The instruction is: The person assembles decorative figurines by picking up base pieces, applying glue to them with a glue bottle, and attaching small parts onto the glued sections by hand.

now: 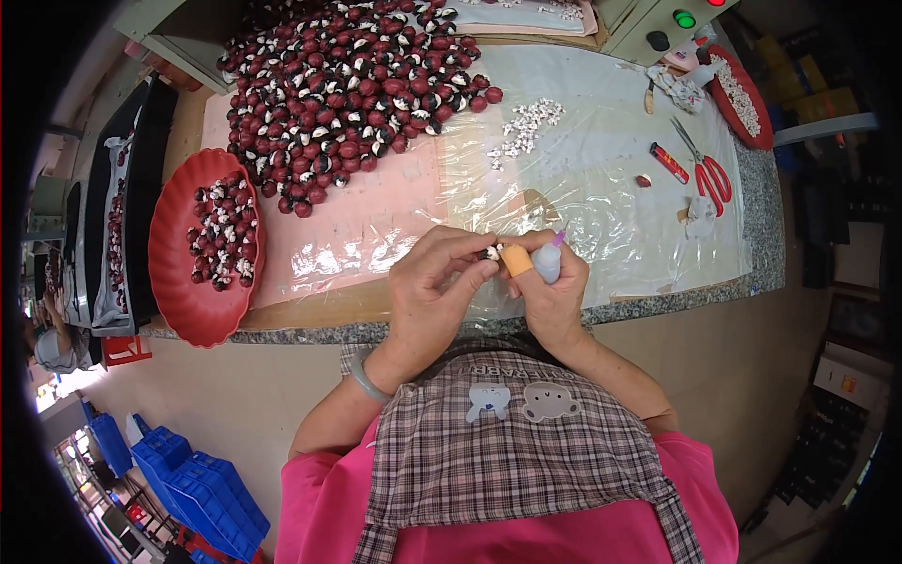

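My left hand (427,287) is closed, its thumb and fingers pinching a small dark ball with a white part (490,253). Against it, at the table's near edge, is my right hand (556,301), with an orange finger cover (515,260) on one digit. The right hand also grips a small translucent squeeze bottle (547,265) with a purple tip that points up. Most of the ball is hidden by my fingers. Beyond the hands, small white pieces (526,130) lie scattered on the plastic sheet (601,188).
A large heap of dark red and black balls (348,94) covers the far left. A red scalloped bowl (169,273) at left holds similar balls with white pieces. At right lie red-handled scissors (712,180), a red tube-like item (669,162) and a red dish (763,132) of white pieces.
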Demonstrator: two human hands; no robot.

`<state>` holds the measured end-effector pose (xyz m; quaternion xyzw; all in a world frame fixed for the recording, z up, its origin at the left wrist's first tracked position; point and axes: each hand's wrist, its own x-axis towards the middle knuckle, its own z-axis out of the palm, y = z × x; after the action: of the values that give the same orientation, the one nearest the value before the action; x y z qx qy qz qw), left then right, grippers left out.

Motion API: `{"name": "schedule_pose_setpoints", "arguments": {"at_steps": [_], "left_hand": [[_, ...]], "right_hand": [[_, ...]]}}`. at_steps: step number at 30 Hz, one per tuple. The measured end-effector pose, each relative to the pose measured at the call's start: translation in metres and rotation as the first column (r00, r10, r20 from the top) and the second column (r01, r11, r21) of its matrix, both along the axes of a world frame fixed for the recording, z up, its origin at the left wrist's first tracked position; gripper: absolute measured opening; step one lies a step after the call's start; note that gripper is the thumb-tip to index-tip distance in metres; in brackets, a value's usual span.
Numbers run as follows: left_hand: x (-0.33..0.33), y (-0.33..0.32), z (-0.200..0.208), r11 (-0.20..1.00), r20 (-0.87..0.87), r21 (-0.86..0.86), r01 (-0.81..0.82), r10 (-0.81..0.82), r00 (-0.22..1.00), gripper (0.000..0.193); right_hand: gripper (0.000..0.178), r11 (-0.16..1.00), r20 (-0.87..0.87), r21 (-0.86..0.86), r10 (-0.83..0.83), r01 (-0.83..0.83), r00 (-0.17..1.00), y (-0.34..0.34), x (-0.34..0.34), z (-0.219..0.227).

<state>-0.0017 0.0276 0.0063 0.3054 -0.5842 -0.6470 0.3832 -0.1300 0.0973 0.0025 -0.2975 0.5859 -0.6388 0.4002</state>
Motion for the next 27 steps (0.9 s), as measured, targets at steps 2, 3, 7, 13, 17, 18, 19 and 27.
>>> {"name": "schedule_pose_setpoints", "arguments": {"at_steps": [2,3,7,13,17,18,19,27], "left_hand": [[0.0,0.0,0.001,0.995,0.027,-0.098,-0.01,0.013,1.0,0.024],[-0.001,0.001,0.001,0.995,0.028,-0.099,-0.011,0.014,1.0,0.024],[0.0,-0.003,0.002,0.999,0.007,-0.034,0.017,-0.016,1.0,0.023],[0.007,-0.036,0.016,0.958,-0.155,0.258,0.124,-0.086,0.984,0.029],[0.013,-0.091,0.007,0.951,0.054,-0.298,-0.08,0.1,0.993,0.025],[0.007,-0.099,0.017,0.91,0.193,-0.401,-0.11,0.201,0.961,0.025],[0.003,-0.107,0.027,0.798,0.281,-0.596,-0.087,0.309,0.909,0.028],[-0.012,-0.151,0.032,0.407,0.437,-0.875,0.26,0.437,0.786,0.031]], "right_hand": [[0.007,0.999,0.025,-0.04,-0.028,0.029,0.999,0.0,0.004,-0.002],[0.006,0.995,0.05,-0.082,-0.053,0.057,0.997,0.0,0.006,-0.003],[0.007,0.995,0.101,-0.083,-0.053,0.062,0.994,0.0,0.005,-0.002],[0.031,0.99,0.091,-0.125,0.082,-0.071,0.992,-0.007,-0.02,0.014],[0.026,0.994,0.045,-0.082,0.078,-0.074,0.996,-0.001,-0.033,0.009],[0.024,0.995,0.027,-0.055,0.081,-0.08,0.996,0.001,-0.036,0.007],[0.022,0.996,0.012,-0.03,0.09,-0.089,0.996,0.002,-0.036,0.007],[0.014,0.993,-0.008,-0.013,0.115,-0.115,0.993,0.003,-0.038,0.012]]}}
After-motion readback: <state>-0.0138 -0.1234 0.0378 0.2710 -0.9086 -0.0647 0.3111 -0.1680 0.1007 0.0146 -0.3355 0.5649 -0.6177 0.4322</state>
